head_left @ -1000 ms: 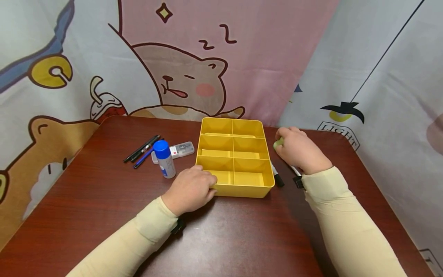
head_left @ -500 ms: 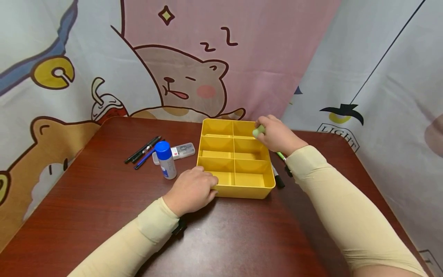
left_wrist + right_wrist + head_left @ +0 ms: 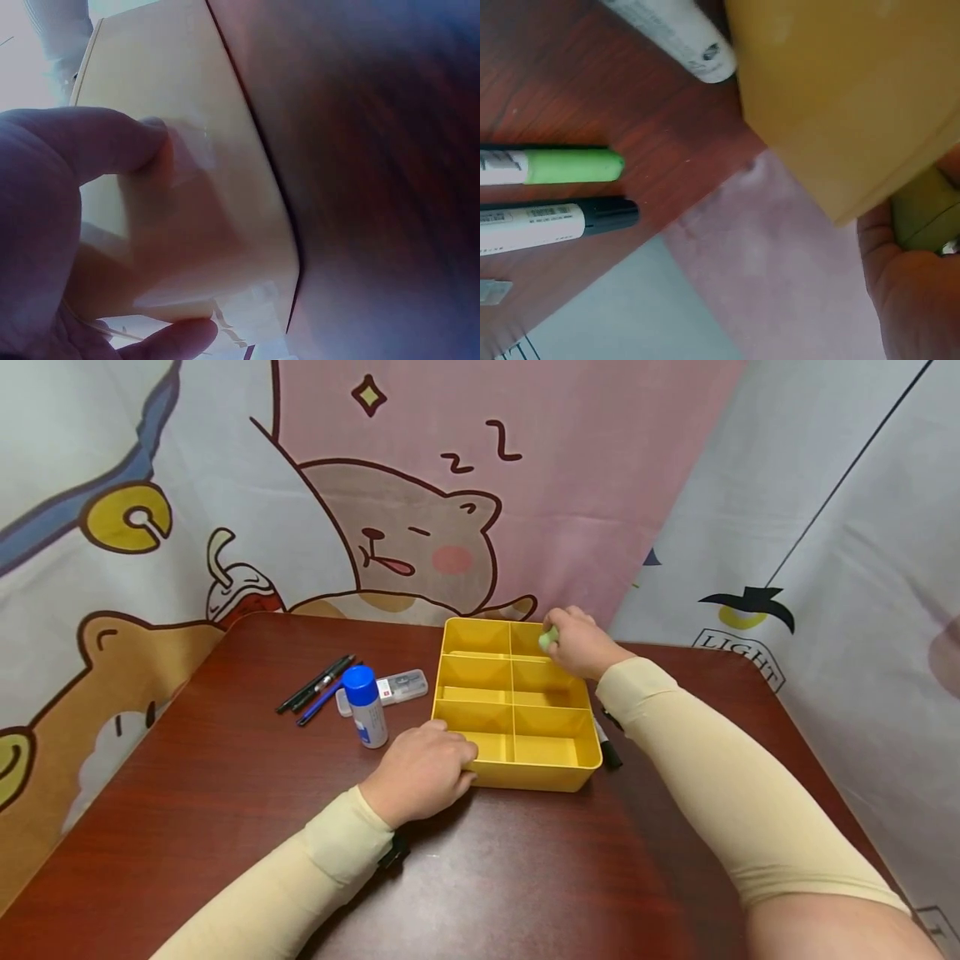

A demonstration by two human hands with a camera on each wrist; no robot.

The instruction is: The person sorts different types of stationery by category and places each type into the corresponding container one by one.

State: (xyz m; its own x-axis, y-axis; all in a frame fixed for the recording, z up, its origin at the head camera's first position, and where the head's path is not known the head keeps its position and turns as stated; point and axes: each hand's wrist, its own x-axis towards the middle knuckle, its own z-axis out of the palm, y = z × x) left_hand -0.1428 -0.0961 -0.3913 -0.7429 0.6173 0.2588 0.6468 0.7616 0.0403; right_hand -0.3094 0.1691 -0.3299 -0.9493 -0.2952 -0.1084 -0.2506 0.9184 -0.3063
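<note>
Left of the yellow divided tray, could topple the upright blue-capped glue stick by swinging the left hand outward, and set the pens rolling with the same bump. At the tray's near-left corner, gripping the near wall with that left hand, thumb on the outer face; could tilt or drag the tray by pulling unevenly. Over the tray's far-right compartment, clasping a small pale-green object, kind unclear, in the right hand, well apart from the left; cannot tell how deep. Could drop into the wrong compartment or glance off a divider through early release or sideways drift. Right of the tray, could roll a marker by brushing with the right forearm. Counting left to right: left of the tray, 2 black pens, 1 blue pen, 1 glue stick, 1 clear plastic case; then 1 tray with 6 compartments, 1 pale-green object over it; right of the tray, at least 3 markers in the right-wrist view, including 1 green-capped marker and 1 black-capped marker.
</note>
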